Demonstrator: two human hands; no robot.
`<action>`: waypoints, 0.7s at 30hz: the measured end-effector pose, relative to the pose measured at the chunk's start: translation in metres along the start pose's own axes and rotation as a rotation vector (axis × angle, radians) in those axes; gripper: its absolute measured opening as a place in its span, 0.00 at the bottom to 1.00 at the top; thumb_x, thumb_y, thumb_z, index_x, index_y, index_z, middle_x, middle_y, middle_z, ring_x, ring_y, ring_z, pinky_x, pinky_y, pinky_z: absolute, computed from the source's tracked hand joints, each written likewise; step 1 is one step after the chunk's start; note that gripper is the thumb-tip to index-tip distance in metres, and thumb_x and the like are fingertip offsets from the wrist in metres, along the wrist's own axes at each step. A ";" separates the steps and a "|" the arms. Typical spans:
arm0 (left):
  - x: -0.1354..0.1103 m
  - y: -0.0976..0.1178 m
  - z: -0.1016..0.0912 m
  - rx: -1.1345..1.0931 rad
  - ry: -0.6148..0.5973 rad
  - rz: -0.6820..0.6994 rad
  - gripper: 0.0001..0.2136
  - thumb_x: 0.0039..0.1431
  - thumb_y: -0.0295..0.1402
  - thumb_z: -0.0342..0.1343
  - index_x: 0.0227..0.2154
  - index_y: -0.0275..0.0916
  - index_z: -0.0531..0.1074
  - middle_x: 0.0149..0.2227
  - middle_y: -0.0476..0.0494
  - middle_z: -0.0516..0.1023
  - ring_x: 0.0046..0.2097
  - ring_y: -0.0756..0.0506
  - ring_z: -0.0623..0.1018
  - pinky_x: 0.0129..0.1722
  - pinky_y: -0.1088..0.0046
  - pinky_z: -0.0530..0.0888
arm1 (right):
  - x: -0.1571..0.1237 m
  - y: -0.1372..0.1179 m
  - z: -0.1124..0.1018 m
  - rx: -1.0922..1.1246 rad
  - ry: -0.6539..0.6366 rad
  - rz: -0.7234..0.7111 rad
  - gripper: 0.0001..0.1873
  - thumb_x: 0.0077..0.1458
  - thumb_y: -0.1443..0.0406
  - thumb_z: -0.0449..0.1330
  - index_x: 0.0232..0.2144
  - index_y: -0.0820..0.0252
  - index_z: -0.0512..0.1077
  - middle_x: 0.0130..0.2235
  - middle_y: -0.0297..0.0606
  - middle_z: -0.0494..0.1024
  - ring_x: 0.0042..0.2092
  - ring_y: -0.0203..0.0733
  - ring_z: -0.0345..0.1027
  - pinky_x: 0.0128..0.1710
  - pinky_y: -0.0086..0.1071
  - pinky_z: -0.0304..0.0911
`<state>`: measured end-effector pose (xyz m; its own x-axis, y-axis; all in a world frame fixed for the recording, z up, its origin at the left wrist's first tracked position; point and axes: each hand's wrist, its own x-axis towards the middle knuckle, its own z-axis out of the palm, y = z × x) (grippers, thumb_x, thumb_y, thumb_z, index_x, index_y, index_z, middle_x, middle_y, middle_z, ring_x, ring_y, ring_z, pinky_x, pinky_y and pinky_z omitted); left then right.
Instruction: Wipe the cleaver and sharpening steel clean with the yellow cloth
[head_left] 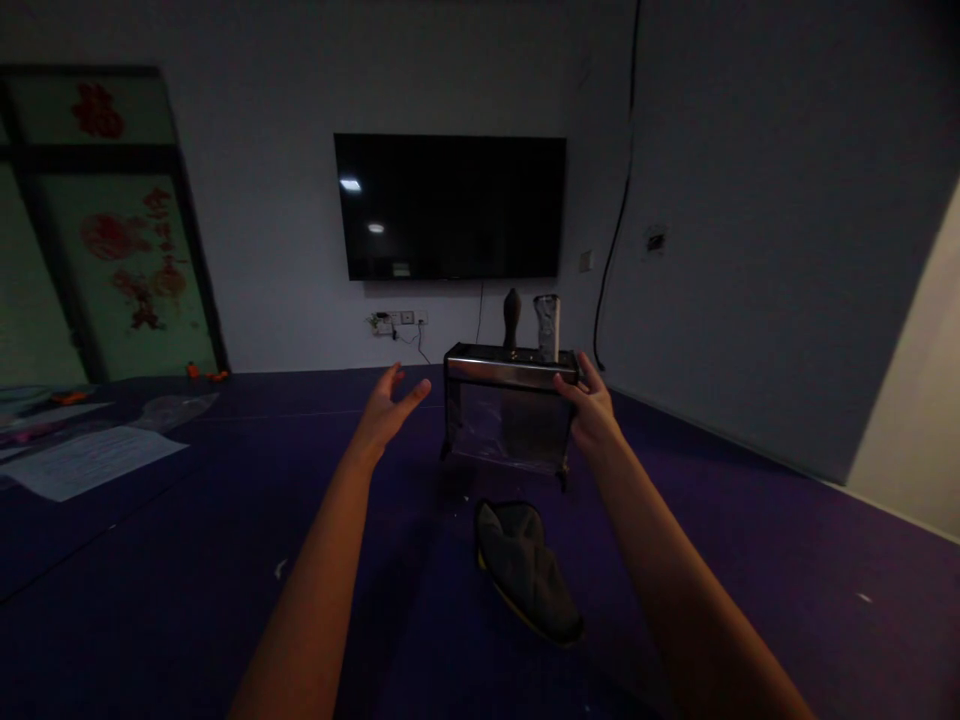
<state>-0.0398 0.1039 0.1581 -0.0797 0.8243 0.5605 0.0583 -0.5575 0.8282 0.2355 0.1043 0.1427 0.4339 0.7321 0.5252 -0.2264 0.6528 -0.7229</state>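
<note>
A knife holder [510, 370] with a shiny metal top band, black edges, small feet and a see-through front is raised in front of me. From its top stick up a dark handle [511, 318] and a second handle [547, 328] wrapped in clear plastic. My right hand [594, 408] grips the holder's right end, thumb in front and fingers behind. To the left of it, my left hand [384, 412] is in the air with fingers apart, touching nothing. Below on the floor lies a crumpled dark grey cloth piece [525, 570] with a yellowish edge; its kind is unclear.
The purple floor [225, 540] bears papers [97, 460], a clear plastic bag [176, 410] and orange items [206, 373] at left. A television [454, 210] hangs on the far wall above sockets [401, 318]. A black cable [616, 235] runs down the right wall.
</note>
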 end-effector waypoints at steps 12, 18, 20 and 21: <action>0.002 -0.008 -0.008 -0.408 -0.022 0.110 0.37 0.34 0.44 0.64 0.51 0.42 0.61 0.48 0.43 0.70 0.52 0.41 0.67 0.51 0.64 0.63 | -0.035 0.006 0.044 0.175 -0.334 0.165 0.42 0.34 0.60 0.67 0.53 0.49 0.58 0.36 0.31 0.77 0.38 0.43 0.71 0.39 0.36 0.67; 0.004 0.006 -0.020 -0.431 0.052 0.134 0.33 0.31 0.42 0.65 0.46 0.38 0.67 0.42 0.43 0.73 0.47 0.42 0.71 0.47 0.66 0.66 | -0.041 -0.005 0.055 0.053 -0.378 0.067 0.43 0.35 0.60 0.67 0.54 0.48 0.56 0.44 0.34 0.74 0.46 0.43 0.67 0.47 0.37 0.62; 0.004 0.008 -0.024 -0.405 0.109 0.159 0.32 0.32 0.41 0.65 0.45 0.39 0.67 0.41 0.44 0.74 0.46 0.43 0.72 0.47 0.67 0.67 | -0.039 -0.012 0.054 -0.042 -0.400 0.008 0.45 0.33 0.62 0.69 0.55 0.48 0.56 0.48 0.36 0.71 0.51 0.43 0.62 0.51 0.39 0.57; 0.004 0.008 -0.025 -0.381 0.147 0.174 0.32 0.32 0.41 0.65 0.45 0.39 0.67 0.41 0.44 0.73 0.46 0.43 0.72 0.47 0.67 0.67 | -0.038 -0.016 0.052 -0.094 -0.390 -0.016 0.45 0.32 0.63 0.69 0.55 0.49 0.56 0.50 0.38 0.69 0.53 0.44 0.59 0.52 0.40 0.55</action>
<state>-0.0649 0.1001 0.1671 -0.2436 0.7075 0.6633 -0.2850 -0.7060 0.6484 0.1768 0.0765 0.1577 0.0689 0.7529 0.6545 -0.1335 0.6571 -0.7419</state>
